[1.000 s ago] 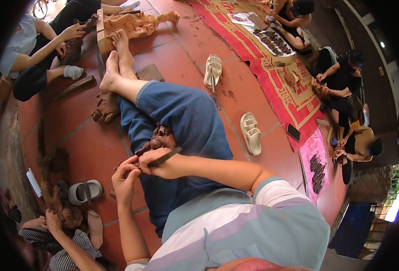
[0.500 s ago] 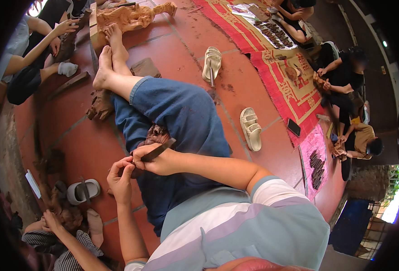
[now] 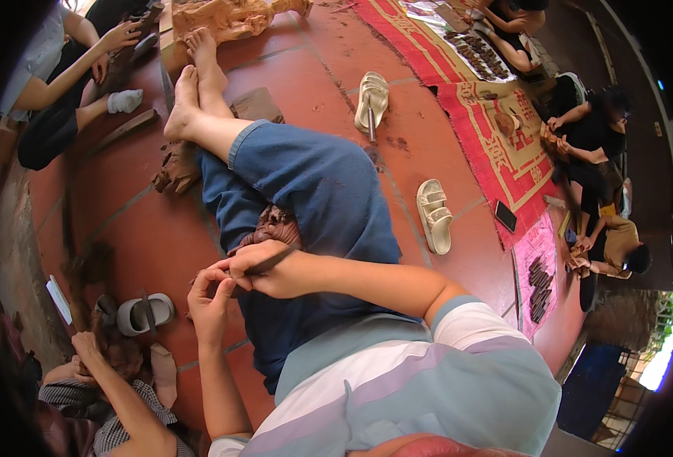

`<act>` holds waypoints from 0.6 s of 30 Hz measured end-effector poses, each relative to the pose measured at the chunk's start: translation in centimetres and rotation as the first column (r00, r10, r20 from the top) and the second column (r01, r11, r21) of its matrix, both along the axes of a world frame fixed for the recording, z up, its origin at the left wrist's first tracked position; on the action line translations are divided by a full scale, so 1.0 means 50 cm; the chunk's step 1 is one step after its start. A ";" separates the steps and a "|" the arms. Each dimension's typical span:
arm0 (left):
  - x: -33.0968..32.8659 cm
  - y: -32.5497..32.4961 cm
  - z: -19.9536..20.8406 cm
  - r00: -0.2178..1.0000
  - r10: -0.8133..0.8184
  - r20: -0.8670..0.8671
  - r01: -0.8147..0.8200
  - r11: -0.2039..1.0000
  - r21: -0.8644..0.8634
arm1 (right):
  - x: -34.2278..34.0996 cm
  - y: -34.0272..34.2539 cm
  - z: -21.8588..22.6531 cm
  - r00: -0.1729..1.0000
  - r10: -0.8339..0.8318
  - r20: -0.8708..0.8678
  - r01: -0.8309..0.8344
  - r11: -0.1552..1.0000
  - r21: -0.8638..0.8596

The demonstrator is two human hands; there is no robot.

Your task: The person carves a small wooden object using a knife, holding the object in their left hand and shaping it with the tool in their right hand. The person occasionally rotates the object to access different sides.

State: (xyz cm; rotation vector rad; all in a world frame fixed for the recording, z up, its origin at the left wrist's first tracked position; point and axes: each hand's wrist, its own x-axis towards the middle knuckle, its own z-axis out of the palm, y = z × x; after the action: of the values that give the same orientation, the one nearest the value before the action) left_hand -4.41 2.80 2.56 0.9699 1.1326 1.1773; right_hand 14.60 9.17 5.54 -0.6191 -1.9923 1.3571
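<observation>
My right hand (image 3: 269, 276) is closed round a dark, narrow, flat tool (image 3: 269, 263), which lies slanting across its back. Its exact kind I cannot make out. My left hand (image 3: 211, 293) meets it at the fingertips, thumb and forefinger pinched together; whatever is between them is hidden. Just beyond both hands, a dark reddish-brown wood carving (image 3: 278, 226) with a grooved surface rests in my lap between my legs, in blue trousers (image 3: 317, 190). The hands cover its near end.
Beige sandals (image 3: 434, 217) lie on the red tiles to the right, one with a handled tool on it. A phone (image 3: 505, 216) rests on a red patterned mat (image 3: 458, 114). Co-workers sit along both sides. A large pale wood carving (image 3: 222, 19) lies beyond my feet.
The flat tool has tilted lower across my right hand, its free end sticking up less. Both hands remain together near the carving. The whole view has shifted slightly.
</observation>
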 end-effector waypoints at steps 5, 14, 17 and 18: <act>-0.008 -0.009 0.013 0.998 0.000 -0.059 0.000 1.000 -0.004 | -0.003 -0.023 0.006 0.997 -0.070 -0.008 0.069 0.993 -0.094; -0.008 -0.010 0.010 0.994 -0.001 0.105 0.003 1.000 -0.015 | -0.011 -0.026 0.020 0.997 -0.034 0.065 0.038 0.997 -0.061; 0.009 -0.002 0.028 0.997 0.072 0.033 -0.067 0.989 -0.133 | -0.009 0.008 0.020 0.998 -0.010 0.063 0.019 0.990 -0.137; 0.006 -0.001 0.027 0.999 0.050 0.017 -0.048 0.990 -0.132 | -0.013 0.017 0.023 0.995 -0.017 0.100 0.026 0.996 -0.089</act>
State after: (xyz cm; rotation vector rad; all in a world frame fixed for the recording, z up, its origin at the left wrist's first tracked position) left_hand -4.13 2.74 3.90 0.8317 1.2080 1.1344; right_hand 13.96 10.04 6.70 -0.7610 -2.0044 1.4351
